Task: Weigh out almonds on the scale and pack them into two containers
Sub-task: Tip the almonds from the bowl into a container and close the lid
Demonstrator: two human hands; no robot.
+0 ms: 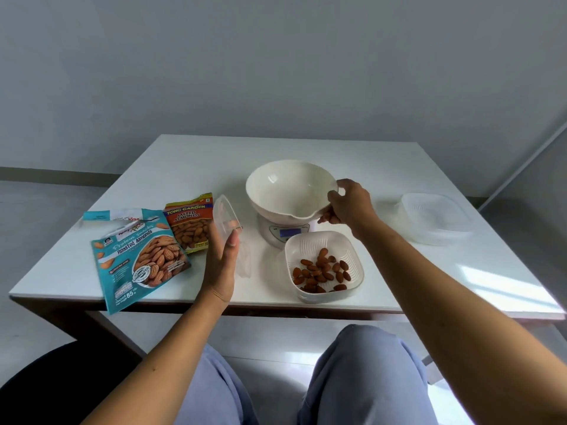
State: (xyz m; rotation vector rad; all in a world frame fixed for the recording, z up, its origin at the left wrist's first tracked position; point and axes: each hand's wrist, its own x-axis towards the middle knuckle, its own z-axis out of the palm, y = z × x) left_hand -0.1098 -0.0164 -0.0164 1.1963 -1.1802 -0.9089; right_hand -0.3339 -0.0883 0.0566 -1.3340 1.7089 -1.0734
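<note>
A cream scale bowl (285, 191) sits on the digital scale (277, 234) at the table's middle, with nothing inside it. My right hand (348, 207) grips the bowl's right rim near its spout. In front of the scale stands a white square container (352, 256) holding several almonds (322, 271). My left hand (222, 265) holds a clear plastic lid (225, 217) tilted on edge, left of the scale. A second clear container (432, 219) with its lid on rests at the right.
Two almond bags lie at the left: a teal roasted almonds bag (138, 259) overhanging the front edge and an orange salted almonds bag (190, 222). The white table (399, 167) backs onto a grey wall. My knees are below its front edge.
</note>
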